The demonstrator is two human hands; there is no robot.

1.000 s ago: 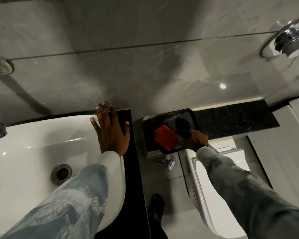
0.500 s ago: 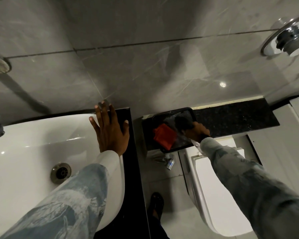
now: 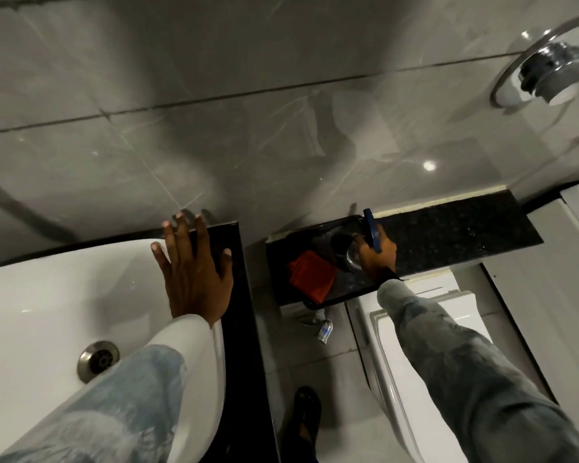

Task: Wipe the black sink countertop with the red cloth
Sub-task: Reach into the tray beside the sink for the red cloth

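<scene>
The red cloth (image 3: pixel 311 277) lies folded in a black tray (image 3: pixel 343 296) on a dark speckled ledge (image 3: pixel 465 228) right of the sink. My right hand (image 3: pixel 380 257) is closed around a clear spray bottle with a blue trigger (image 3: pixel 371 228), held over the tray's right end, apart from the cloth. My left hand (image 3: pixel 191 265) rests flat with fingers spread on the white sink's (image 3: pixel 47 295) right rim, partly over the black countertop (image 3: pixel 244 315) strip beside it.
Grey wall tiles rise behind. A white toilet (image 3: pixel 415 379) stands below the ledge. A small bottle (image 3: pixel 325 330) lies on the floor between sink and toilet, and my foot (image 3: pixel 306 419) shows below. A chrome fixture (image 3: pixel 549 75) sticks out top right. The sink drain (image 3: pixel 98 360) is lower left.
My right hand has closed on the spray bottle in the tray and raised it slightly, so the blue trigger now shows. My left hand has stayed put.
</scene>
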